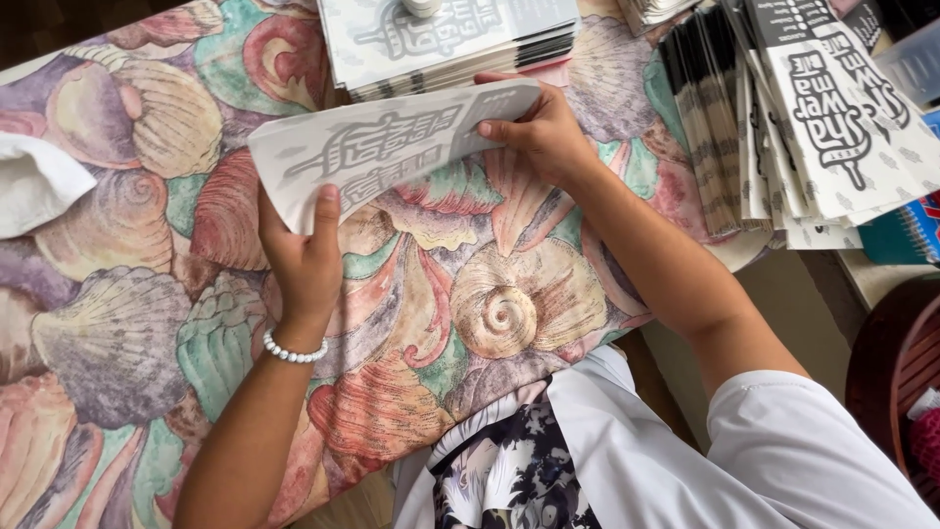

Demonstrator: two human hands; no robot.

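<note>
I hold a white printed paper sheet [377,147] with grey lettering above a table covered by a seashell-patterned cloth [137,323]. My left hand [304,260], with a pearl bracelet at the wrist, grips the sheet's near left edge. My right hand [539,132] pinches its right end, and the sheet bends between them. Just beyond lies a flat stack of similar printed sheets [450,39], with a small white round object on top.
A fanned pile of folded black-and-white printed paper bags [813,127] lies at the right. A white cloth [34,181] sits at the left edge. A blue notebook [906,235] and a dark wooden chair [896,372] are at the far right.
</note>
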